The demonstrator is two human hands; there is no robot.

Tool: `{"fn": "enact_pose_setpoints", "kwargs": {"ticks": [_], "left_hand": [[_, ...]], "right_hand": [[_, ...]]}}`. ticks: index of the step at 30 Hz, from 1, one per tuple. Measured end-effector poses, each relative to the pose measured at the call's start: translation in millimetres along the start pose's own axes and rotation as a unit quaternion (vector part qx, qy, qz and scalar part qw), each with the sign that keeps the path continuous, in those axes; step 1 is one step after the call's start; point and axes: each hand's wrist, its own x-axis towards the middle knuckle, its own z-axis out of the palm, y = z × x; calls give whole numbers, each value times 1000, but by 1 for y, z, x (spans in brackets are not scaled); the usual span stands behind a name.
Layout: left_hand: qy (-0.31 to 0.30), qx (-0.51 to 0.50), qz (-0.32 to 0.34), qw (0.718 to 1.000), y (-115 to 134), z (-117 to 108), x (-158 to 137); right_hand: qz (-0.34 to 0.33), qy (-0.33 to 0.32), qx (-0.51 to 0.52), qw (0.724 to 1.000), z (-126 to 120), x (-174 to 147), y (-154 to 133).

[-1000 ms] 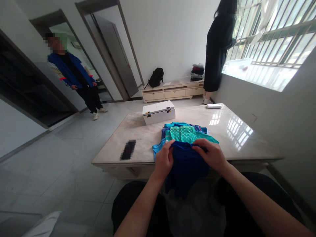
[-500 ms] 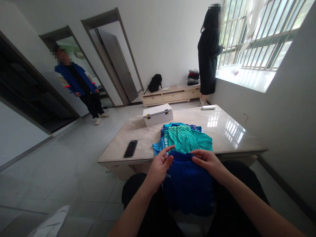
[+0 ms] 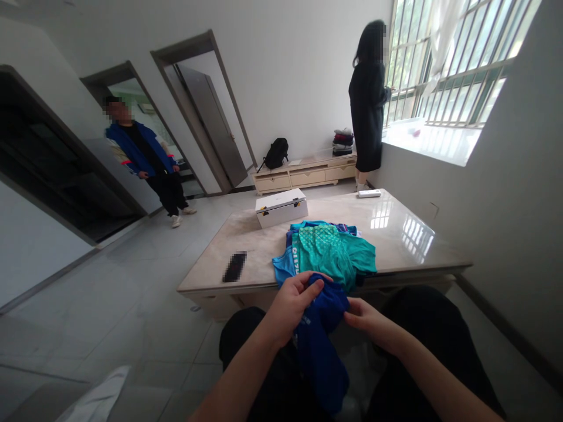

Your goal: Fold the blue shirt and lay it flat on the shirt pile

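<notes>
Since the earlier frame the blue shirt (image 3: 320, 340) has gone from lying spread flat between the two hands to being gathered into a bunch over the lap, and the head has tipped so the table (image 3: 409, 234) sits a little higher in view. The left hand (image 3: 294, 303) is closed around the shirt's upper edge, fingers curled over the cloth, at about 11 o'clock from the shirt's middle; the right hand (image 3: 368, 320) pinches the cloth's side edge between thumb and fingers at about 2 o'clock. The shirt is off the table, just short of its near edge, hanging down between the knees, so its long axis runs roughly from 12 to 6 o'clock with the bunched end up toward the table and the loose end down. Judging by how things lie, one garment is in hand and not yet folded flat, while a stack of teal and blue shirts (image 3: 328, 252) lies on the table at 12 o'clock from the hands, apparently sorted already. Further off on the table are a white box (image 3: 281, 207), a phone (image 3: 234, 266) at 10 o'clock and a remote (image 3: 368, 193). One person (image 3: 143, 161) stands at a doorway, another person (image 3: 367, 111) by the window.
</notes>
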Motion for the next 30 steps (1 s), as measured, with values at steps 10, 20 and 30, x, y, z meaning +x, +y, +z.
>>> {"fn": "enact_pose_setpoints", "kwargs": {"ticks": [10, 20, 30], "left_hand": [[-81, 31, -13, 996, 25, -8, -20], [24, -58, 27, 998, 16, -13, -18], [112, -109, 65, 986, 9, -21, -10]], "right_hand": [[1, -40, -26, 999, 7, 1, 16], [-44, 108, -7, 993, 21, -7, 14], [-53, 144, -59, 986, 20, -18, 1]]}}
